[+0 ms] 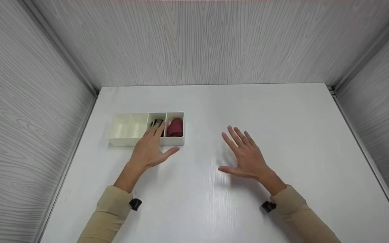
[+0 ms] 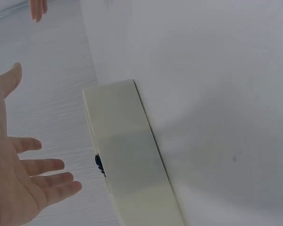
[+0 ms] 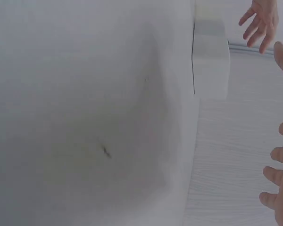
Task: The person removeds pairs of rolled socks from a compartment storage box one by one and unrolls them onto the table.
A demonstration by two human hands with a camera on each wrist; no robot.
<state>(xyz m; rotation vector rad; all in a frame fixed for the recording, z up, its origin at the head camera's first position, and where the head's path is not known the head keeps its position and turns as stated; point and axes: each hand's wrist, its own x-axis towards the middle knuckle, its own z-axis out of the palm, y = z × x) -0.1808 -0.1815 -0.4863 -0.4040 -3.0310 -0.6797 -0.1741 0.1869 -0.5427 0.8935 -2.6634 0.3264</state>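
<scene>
A cream divided box (image 1: 127, 142) lies lengthwise on the left of the white table. Its rightmost compartment holds a dark red rolled or rounded item (image 1: 175, 127). One compartment to the left sits a black item with light markings (image 1: 158, 121), partly hidden behind fingers. My left hand (image 1: 149, 150) is over the box's front edge in the head view, fingers spread and thumb out to the right. In the left wrist view that hand shows apart from the box wall, holding nothing. My right hand (image 1: 248, 157) hovers over the table right of the box, its fingers spread and nothing in them.
The white table (image 1: 208, 202) is bounded by grey wood-grain panels at the back (image 1: 208, 44), left and right. The two left compartments of the box show bare floors. Each wrist bears a small black device beside a beige sleeve (image 1: 111, 206).
</scene>
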